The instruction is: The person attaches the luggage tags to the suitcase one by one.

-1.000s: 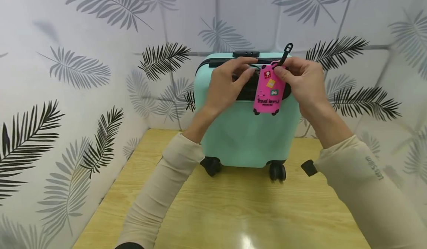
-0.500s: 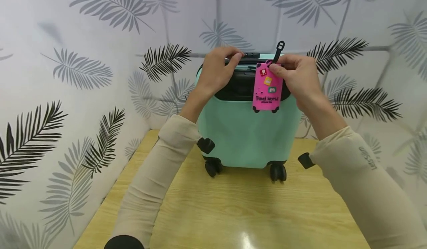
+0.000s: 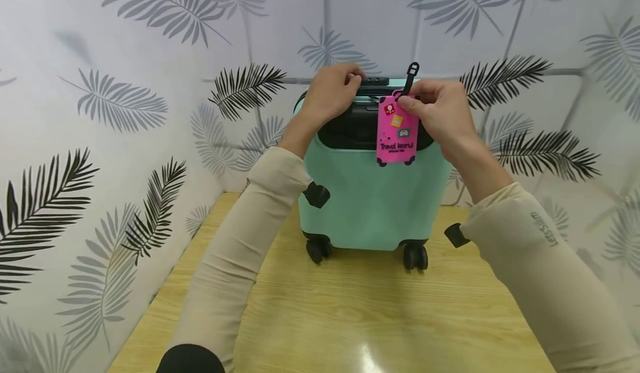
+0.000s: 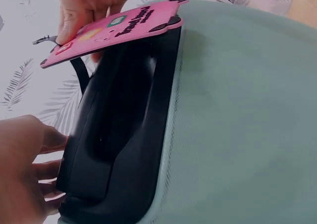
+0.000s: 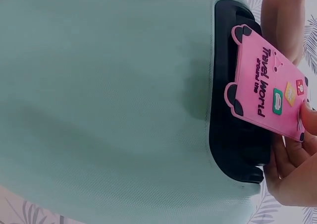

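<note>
Both hands work at the top of a small mint-green suitcase (image 3: 372,200) standing upright on its black wheels on a pale wooden table (image 3: 350,317). Left hand (image 3: 331,92) rests on the top edge, fingers curled over the black top handle (image 3: 372,81); whether they truly grip it cannot be told. Right hand (image 3: 440,112) pinches the upper corner of a pink luggage tag (image 3: 397,134) between thumb and fingers, so the tag hangs flat in front of the case's black recessed panel (image 3: 350,131). It is a smooth, rubbery rectangle shaped like a tiny suitcase, with little black wheels, small coloured stickers and the words "Travel world". Its thin black strap (image 3: 410,77) sticks up above the fingers. The suitcase shell looks matte and finely textured, with faceted panels. Leaf-patterned walls (image 3: 125,112) surround the table
</note>
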{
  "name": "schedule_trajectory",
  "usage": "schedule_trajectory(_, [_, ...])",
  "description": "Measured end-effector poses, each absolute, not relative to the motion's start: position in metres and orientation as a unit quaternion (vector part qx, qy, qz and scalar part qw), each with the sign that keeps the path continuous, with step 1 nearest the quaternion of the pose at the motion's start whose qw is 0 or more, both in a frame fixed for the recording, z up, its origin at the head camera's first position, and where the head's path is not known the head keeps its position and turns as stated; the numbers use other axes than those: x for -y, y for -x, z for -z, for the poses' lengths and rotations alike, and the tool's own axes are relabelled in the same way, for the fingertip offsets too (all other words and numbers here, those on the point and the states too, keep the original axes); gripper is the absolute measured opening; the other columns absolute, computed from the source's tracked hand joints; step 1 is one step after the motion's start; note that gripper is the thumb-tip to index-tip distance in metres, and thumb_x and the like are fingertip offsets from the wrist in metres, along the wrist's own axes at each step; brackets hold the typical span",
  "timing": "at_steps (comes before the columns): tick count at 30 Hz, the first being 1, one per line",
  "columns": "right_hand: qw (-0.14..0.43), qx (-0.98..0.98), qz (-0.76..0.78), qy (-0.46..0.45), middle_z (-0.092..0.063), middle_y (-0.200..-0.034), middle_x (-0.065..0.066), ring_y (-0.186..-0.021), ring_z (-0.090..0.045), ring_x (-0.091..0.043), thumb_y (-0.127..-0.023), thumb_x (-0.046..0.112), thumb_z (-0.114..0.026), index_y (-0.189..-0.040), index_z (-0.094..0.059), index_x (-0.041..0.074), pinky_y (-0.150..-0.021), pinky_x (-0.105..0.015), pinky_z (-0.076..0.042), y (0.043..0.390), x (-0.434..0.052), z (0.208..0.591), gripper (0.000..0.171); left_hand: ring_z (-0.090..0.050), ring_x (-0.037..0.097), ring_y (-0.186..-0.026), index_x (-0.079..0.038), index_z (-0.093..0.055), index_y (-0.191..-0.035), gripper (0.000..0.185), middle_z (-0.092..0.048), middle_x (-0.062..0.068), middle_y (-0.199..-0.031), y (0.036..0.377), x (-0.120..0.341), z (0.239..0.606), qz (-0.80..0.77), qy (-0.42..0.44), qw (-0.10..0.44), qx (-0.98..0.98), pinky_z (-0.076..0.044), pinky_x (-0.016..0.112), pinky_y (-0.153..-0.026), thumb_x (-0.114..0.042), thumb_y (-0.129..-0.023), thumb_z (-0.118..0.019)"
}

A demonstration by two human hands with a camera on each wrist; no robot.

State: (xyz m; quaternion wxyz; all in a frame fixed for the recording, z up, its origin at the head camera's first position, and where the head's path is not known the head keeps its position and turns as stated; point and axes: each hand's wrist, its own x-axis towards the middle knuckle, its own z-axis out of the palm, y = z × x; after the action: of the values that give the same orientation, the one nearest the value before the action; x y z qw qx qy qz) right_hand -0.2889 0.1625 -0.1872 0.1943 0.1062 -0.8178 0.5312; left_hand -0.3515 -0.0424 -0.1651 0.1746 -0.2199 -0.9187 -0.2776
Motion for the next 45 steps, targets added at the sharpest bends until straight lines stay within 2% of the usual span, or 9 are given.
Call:
schedule_trajectory(4, [0.197, 0.814, -0.536, -0.109, -0.071, -0.087, 0.005, -0.085, -0.062, -0.014, -0.097, 0.022, -0.075, -0.107, -0.075, 0.001, -0.071, -0.022, -0.052, 0.294, -0.161, 0.190, 0.023, -0.061, 0.017, -0.124, -0.015, -0.066, -0.138, 0.035, -0.066, 0.002, -0.139, 0.356, 0.037, 0.162, 0.251, 0.212, 0.153, 0.932, -0.048, 0.032, -0.104, -0.027, -0.112, -0.045])
schedule_trajectory(12, [0.219, 0.802, -0.543, -0.114, -0.070, -0.082, 0.006, -0.083, -0.061, -0.013, -0.097, 0.019, -0.076, -0.104, -0.077, 0.003, -0.071, -0.023, -0.051, 0.300, -0.160, 0.195, 0.017, -0.055, 0.016, -0.097, -0.014, -0.070, -0.132, 0.037, -0.068, 0.003, -0.130, 0.363, 0.032, 0.163, 0.261, 0.224, 0.131, 0.930, -0.043, 0.027, -0.083, -0.021, -0.112, -0.040])
schedule_trajectory(21, [0.203, 0.817, -0.528, -0.111, -0.071, -0.087, 0.004, -0.085, -0.061, -0.013, -0.095, 0.023, -0.078, -0.110, -0.077, 0.003, -0.069, -0.022, -0.051, 0.305, -0.158, 0.188, 0.025, -0.053, 0.014, -0.104, -0.014, -0.072, -0.129, 0.036, -0.066, 0.002, -0.131, 0.363, 0.025, 0.159, 0.282, 0.210, 0.134, 0.927, -0.044, 0.027, -0.089, -0.020, -0.111, -0.041])
schedule_trajectory(30, [0.188, 0.815, -0.533, -0.123, -0.073, -0.086, 0.005, -0.083, -0.063, -0.012, -0.096, 0.019, -0.077, -0.111, -0.076, -0.001, -0.067, -0.020, -0.052, 0.304, -0.156, 0.188, 0.025, -0.048, 0.012, -0.075, -0.014, -0.075, -0.127, 0.035, -0.065, 0.003, -0.109, 0.363, 0.019, 0.158, 0.318, 0.188, 0.122, 0.921, -0.038, 0.023, -0.065, -0.021, -0.110, -0.046])
schedule_trajectory(32, [0.184, 0.817, -0.533, -0.122, -0.073, -0.086, 0.004, -0.083, -0.063, -0.012, -0.096, 0.019, -0.077, -0.113, -0.076, -0.001, -0.068, -0.021, -0.052, 0.304, -0.157, 0.187, 0.026, -0.048, 0.012, -0.074, -0.013, -0.078, -0.120, 0.034, -0.063, 0.003, -0.098, 0.364, 0.018, 0.157, 0.322, 0.187, 0.117, 0.920, -0.036, 0.023, -0.063, -0.023, -0.109, -0.047])
schedule_trajectory(34, [0.181, 0.820, -0.529, -0.124, -0.074, -0.088, 0.003, -0.084, -0.063, -0.013, -0.096, 0.019, -0.076, -0.114, -0.075, -0.001, -0.069, -0.021, -0.052, 0.305, -0.158, 0.186, 0.027, -0.045, 0.011, -0.071, -0.011, -0.080, -0.102, 0.034, -0.057, -0.001, -0.082, 0.366, 0.017, 0.155, 0.333, 0.183, 0.114, 0.918, -0.034, 0.023, -0.061, -0.023, -0.108, -0.048])
schedule_trajectory(38, [0.174, 0.829, -0.516, -0.127, -0.073, -0.090, 0.001, -0.087, -0.062, -0.014, -0.097, 0.020, -0.075, -0.115, -0.075, -0.001, -0.070, -0.022, -0.051, 0.305, -0.159, 0.183, 0.028, -0.034, 0.011, -0.055, -0.009, -0.056, -0.066, 0.042, -0.033, -0.002, -0.060, 0.368, 0.017, 0.154, 0.351, 0.183, 0.118, 0.911, -0.025, 0.024, -0.053, -0.022, -0.105, -0.050])
schedule_trajectory(40, [0.164, 0.834, -0.511, -0.127, -0.073, -0.091, 0.001, -0.087, -0.062, -0.015, -0.098, 0.021, -0.075, -0.115, -0.074, -0.001, -0.070, -0.022, -0.051, 0.305, -0.160, 0.181, 0.028, -0.029, 0.010, -0.051, -0.011, -0.043, -0.060, 0.047, -0.029, -0.003, -0.058, 0.369, 0.017, 0.154, 0.349, 0.185, 0.120, 0.911, -0.022, 0.024, -0.052, -0.022, -0.105, -0.050])
schedule_trajectory(45, [0.137, 0.846, -0.499, -0.127, -0.072, -0.088, 0.004, -0.089, -0.060, -0.016, -0.098, 0.024, -0.074, -0.115, -0.074, 0.002, -0.070, -0.024, -0.051, 0.302, -0.163, 0.179, 0.028, -0.028, 0.010, -0.051, -0.012, -0.041, -0.059, 0.047, -0.028, -0.002, -0.058, 0.371, 0.017, 0.157, 0.350, 0.195, 0.124, 0.908, -0.021, 0.024, -0.052, -0.020, -0.104, -0.050])
